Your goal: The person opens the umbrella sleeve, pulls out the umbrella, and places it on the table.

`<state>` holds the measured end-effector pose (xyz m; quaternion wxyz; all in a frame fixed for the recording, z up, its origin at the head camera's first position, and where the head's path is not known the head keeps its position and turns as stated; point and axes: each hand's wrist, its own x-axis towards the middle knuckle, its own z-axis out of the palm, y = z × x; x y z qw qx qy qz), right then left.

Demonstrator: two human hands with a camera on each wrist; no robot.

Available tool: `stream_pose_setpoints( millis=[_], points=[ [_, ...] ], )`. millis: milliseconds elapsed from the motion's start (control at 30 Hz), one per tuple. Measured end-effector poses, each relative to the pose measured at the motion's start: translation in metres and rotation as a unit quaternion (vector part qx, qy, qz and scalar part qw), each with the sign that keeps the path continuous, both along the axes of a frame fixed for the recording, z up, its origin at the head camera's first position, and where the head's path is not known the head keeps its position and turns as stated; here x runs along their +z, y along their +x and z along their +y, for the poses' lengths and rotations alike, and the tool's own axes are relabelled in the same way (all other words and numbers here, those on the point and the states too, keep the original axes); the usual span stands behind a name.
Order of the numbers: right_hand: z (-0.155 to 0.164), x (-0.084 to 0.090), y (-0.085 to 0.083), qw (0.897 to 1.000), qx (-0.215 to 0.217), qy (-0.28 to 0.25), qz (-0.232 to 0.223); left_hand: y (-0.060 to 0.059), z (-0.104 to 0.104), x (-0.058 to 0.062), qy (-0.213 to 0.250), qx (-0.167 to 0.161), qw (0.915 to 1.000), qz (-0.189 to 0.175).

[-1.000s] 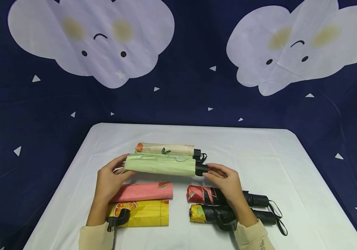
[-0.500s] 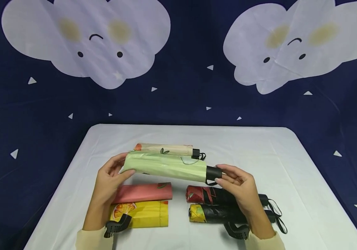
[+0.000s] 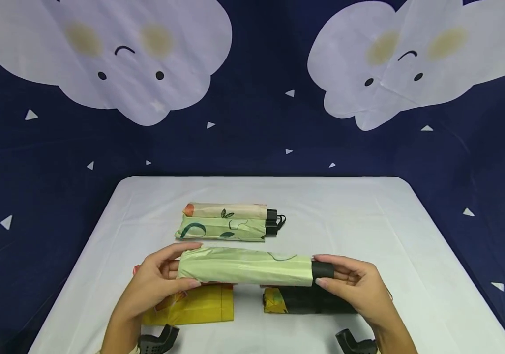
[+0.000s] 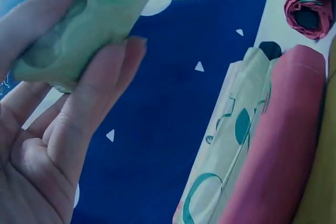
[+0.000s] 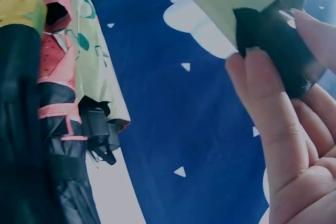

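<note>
A folded umbrella in a light green sleeve [image 3: 248, 266] is held level above the table between both hands. My left hand [image 3: 148, 282] grips its sleeve end, thumb in front and fingers behind. My right hand [image 3: 360, 285] pinches the black handle [image 5: 281, 45] at the other end. Below it lie a yellow sleeve [image 3: 208, 305] and a black umbrella with a yellow tip [image 3: 310, 301]. A pink sleeve [image 4: 286, 129] and a red-and-black umbrella [image 5: 58, 93] show in the wrist views but are mostly hidden in the head view.
Farther back on the white table [image 3: 345, 211], a cream-sleeved umbrella [image 3: 243, 211] and a leaf-patterned green one [image 3: 217, 228] lie side by side, handles to the right. A dark blue cloth with clouds [image 3: 252, 142] stands beyond the table's far edge.
Both hands have brought the light green umbrella nearer to me and slightly right. The leaf-patterned green umbrella behind has come into view, while the pink sleeve is now largely covered.
</note>
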<state>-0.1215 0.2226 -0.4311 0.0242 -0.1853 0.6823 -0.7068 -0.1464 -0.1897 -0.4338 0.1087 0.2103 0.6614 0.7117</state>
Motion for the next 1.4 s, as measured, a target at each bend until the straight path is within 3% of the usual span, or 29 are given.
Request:
stream_pose_setpoints(
  millis=[100, 300, 533, 700, 933, 1067, 1267, 1400],
  points=[
    [0.002, -0.002, 0.004, 0.999, 0.006, 0.024, -0.035, 0.005, -0.001, -0.002, -0.01, -0.016, 0.9998, -0.003],
    [0.004, -0.002, 0.007, 0.999, 0.017, 0.031, -0.027, 0.009, 0.001, -0.008, 0.033, -0.049, 0.9973, 0.043],
    [0.002, -0.008, 0.006, 0.998, 0.048, 0.018, -0.049, 0.013, 0.002, -0.017, 0.022, -0.041, 0.9989, 0.004],
    [0.001, -0.014, 0.005, 0.997, 0.043, 0.012, -0.063, 0.013, 0.001, -0.02, 0.019, -0.033, 0.9993, 0.001],
    [-0.007, -0.015, 0.0, 0.997, 0.022, 0.003, -0.074, 0.011, -0.001, -0.016, 0.002, -0.001, 0.9999, 0.014],
    [-0.011, -0.016, -0.004, 0.997, 0.002, -0.017, -0.076, 0.009, -0.002, -0.012, -0.002, 0.0, 1.0, 0.008],
    [-0.013, -0.016, -0.009, 0.998, -0.023, -0.04, -0.049, 0.005, -0.003, -0.007, -0.012, 0.004, 0.9997, -0.022],
    [-0.008, -0.016, -0.012, 0.998, -0.027, -0.051, -0.031, 0.004, -0.007, -0.007, -0.027, 0.021, 0.9993, -0.016]
  ],
)
